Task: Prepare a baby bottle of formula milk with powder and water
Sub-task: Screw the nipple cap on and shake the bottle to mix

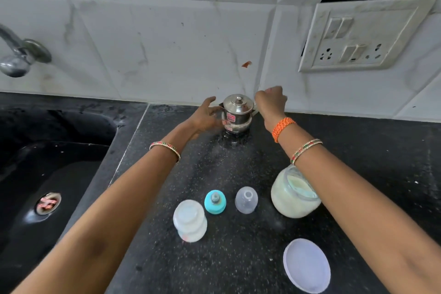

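steel pot (237,112): lid on, upright at the back of the black counter (238,258), close to the tiled wall (167,43)
left hand (205,117): fingers spread and loosely bent against the pot's left side, spout end; touching, no full wrap
right hand (270,100): curled into a fist at the pot's right side where the handle sits; handle mostly hidden, so a grip on it can't be confirmed
baby bottle (190,221): upright, uncapped, near front of counter, whitish contents, blurred
teal nipple ring (215,201): standing just right of the bottle, apart from it
clear cap (246,200): right of the ring, not touching
powder jar (294,194): open, pale powder inside, partly under the right forearm
jar lid (307,265): lying flat in front of the jar
sink (47,150): black, left of counter, tap (19,55) above it
socket plate (362,36): on wall, upper right
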A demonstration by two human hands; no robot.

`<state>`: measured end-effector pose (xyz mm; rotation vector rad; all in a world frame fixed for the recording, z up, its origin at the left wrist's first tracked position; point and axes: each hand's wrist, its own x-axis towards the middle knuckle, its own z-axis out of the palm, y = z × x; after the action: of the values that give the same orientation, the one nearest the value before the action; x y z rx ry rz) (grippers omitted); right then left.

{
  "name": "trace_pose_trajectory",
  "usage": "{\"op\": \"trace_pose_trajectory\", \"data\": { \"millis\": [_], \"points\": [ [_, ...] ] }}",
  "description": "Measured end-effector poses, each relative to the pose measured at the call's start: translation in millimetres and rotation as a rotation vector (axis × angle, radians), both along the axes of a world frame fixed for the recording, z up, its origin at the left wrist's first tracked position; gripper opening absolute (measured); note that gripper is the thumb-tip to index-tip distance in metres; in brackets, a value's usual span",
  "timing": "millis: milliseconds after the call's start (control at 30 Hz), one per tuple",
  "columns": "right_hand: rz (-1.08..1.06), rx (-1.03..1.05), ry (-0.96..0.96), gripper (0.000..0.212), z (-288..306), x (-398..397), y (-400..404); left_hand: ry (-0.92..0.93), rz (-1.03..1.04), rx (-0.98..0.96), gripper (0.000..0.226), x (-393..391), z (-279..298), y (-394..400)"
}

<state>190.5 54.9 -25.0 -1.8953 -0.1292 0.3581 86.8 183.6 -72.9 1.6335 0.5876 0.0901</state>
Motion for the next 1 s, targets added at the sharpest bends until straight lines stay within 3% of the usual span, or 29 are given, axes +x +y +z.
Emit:
{"op": "trace_pose_trajectory", "data": {
  "millis": [267,367,433,567,667,733,867,1000],
  "points": [
    [0.315,0.018,-0.444,0.012,23.5,-103.3,-48.3,-0.232,0.125,0.037,0.042,-75.5,51.5,-31.6],
    [0.535,-0.054,-0.475,0.013,4.1,-136.1,-70.3,-0.226,0.081,0.244,0.032,-118.4,43.5,-44.8],
    [0.559,-0.097,-0.568,0.019,-14.7,-159.6,-85.6,-0.191,0.074,0.367,0.029,-150.5,25.6,-45.9],
    [0.486,-0.220,-0.724,0.020,-51.6,-188.3,-100.4,-0.194,0.176,0.259,0.041,-203.4,-14.1,-56.7],
    [0.563,-0.503,-0.699,0.037,-68.9,-193.2,-98.2,-0.192,0.159,0.116,0.052,-225.1,-35.2,-73.7],
    [0.565,-0.587,-0.692,0.037,-76.6,-193.1,-96.6,-0.207,0.123,0.039,0.052,-233.5,-44.3,-84.0],
    [0.481,-0.524,-0.713,0.018,-88.9,-194.1,-95.1,-0.197,0.069,-0.060,0.051,-244.7,-48.1,-99.4],
    [0.292,-0.329,-0.719,0.016,-84.8,-199.6,-96.3,-0.225,0.067,-0.048,0.059,-246.3,-48.1,-108.8]
  ]
}}
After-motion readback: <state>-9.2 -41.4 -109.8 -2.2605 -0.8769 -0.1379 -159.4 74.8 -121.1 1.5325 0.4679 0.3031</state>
